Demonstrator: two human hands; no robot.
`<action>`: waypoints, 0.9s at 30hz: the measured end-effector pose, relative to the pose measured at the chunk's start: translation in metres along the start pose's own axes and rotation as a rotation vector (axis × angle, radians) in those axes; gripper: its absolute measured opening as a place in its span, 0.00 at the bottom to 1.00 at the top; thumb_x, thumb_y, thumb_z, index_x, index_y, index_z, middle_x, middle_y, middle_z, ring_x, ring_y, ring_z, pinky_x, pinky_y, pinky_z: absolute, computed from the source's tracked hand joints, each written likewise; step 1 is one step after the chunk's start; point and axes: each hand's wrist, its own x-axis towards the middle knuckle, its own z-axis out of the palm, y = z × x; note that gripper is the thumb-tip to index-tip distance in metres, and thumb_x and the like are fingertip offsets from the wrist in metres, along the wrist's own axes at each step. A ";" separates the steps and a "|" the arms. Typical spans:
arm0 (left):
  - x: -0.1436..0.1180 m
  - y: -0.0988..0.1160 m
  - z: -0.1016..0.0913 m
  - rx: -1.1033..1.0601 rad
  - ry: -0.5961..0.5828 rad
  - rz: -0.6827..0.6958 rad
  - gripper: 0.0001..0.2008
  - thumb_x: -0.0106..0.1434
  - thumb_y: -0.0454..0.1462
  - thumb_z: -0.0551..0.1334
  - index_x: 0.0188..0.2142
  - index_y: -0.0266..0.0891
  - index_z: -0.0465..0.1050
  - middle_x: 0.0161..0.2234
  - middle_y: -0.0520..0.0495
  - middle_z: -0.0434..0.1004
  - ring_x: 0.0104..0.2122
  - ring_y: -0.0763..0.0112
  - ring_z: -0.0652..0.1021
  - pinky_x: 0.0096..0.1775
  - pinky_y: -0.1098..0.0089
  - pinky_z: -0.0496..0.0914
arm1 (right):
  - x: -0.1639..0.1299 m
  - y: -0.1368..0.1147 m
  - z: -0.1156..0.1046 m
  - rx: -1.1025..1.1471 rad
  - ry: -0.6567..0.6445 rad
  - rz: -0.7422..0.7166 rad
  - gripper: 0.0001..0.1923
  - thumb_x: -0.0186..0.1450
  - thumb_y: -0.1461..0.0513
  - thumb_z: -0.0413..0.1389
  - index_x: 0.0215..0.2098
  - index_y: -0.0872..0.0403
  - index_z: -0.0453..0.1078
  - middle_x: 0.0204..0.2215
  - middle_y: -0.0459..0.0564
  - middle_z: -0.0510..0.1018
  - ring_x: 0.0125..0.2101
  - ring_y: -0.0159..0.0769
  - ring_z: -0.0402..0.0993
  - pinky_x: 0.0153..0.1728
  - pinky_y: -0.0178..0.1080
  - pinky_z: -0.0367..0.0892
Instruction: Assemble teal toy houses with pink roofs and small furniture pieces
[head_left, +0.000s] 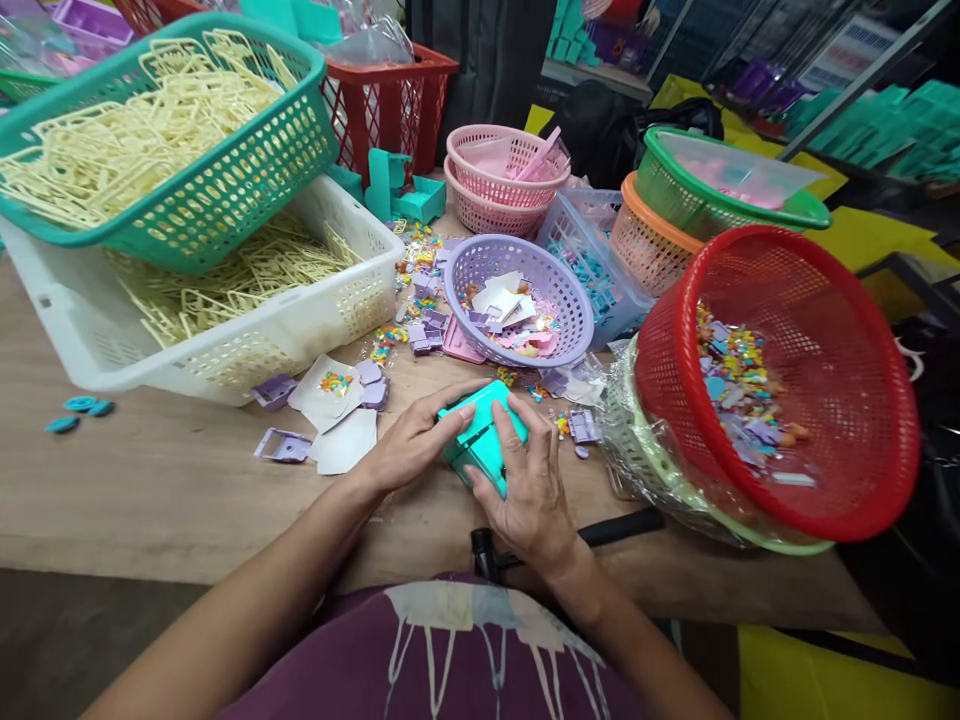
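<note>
Both hands grip a small teal plastic case [480,432] just above the wooden table [165,490], near its front edge. My left hand [409,440] wraps the case's left side, with the thumb lying along its top edge. My right hand [529,490] covers the lower right part, fingers pressed on the lid. White paper cards [341,440] and small purple plastic pieces [283,445] lie just left of my hands. A tilted red basket [840,400] with mixed small coloured parts stands at my right.
A purple basket [559,290] with stickers and pieces sits behind the case. A white bin [300,330] and a teal basket [225,190] hold cream plastic frames at the left. Pink [495,170], orange and green baskets stand at the back. Teal bits [79,410] lie far left.
</note>
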 end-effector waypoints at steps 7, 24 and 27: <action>-0.001 0.001 0.006 -0.027 0.024 0.002 0.25 0.70 0.48 0.54 0.62 0.40 0.66 0.61 0.43 0.69 0.60 0.56 0.70 0.61 0.58 0.64 | -0.005 0.008 0.003 0.021 0.001 -0.059 0.37 0.71 0.50 0.47 0.72 0.53 0.40 0.63 0.62 0.56 0.63 0.56 0.52 0.60 0.64 0.56; -0.010 0.010 0.023 0.187 0.018 0.197 0.27 0.68 0.46 0.58 0.64 0.43 0.61 0.62 0.43 0.68 0.60 0.57 0.67 0.62 0.53 0.61 | -0.037 0.033 0.001 0.108 0.029 -0.157 0.29 0.73 0.53 0.41 0.70 0.39 0.42 0.66 0.56 0.49 0.67 0.61 0.43 0.56 0.75 0.52; -0.008 0.006 0.023 0.195 0.019 0.190 0.28 0.68 0.48 0.58 0.64 0.44 0.61 0.62 0.44 0.68 0.59 0.57 0.67 0.61 0.52 0.62 | -0.036 0.033 0.001 0.110 0.026 -0.161 0.29 0.72 0.53 0.40 0.71 0.38 0.41 0.68 0.55 0.47 0.67 0.61 0.42 0.56 0.75 0.52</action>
